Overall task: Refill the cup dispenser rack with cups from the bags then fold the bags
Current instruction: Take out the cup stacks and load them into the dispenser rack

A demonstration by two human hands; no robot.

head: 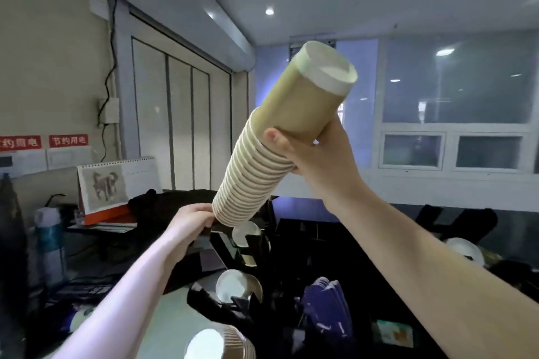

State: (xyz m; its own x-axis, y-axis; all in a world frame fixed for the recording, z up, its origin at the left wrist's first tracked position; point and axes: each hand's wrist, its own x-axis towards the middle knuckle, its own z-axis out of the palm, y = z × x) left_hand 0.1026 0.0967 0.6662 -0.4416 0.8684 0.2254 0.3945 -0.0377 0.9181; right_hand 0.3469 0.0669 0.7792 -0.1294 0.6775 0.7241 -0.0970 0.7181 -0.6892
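Observation:
A long stack of nested tan paper cups (262, 172) is held up at a slant, bottom end pointing up and right. My right hand (309, 151) grips the stack around its upper part. My left hand (194, 217) holds the top of the black cup dispenser rack (256, 245), right beside the stack's lower open end, which sits just above the rack. White cup rims (237, 285) show in the rack's lower slots.
Another ribbed cup stack (221, 342) lies at the bottom edge. A desk calendar (116, 183), a bottle (49, 230) and dark clutter sit to the left. Blue packets (326, 306) and a white bowl (463, 251) lie to the right.

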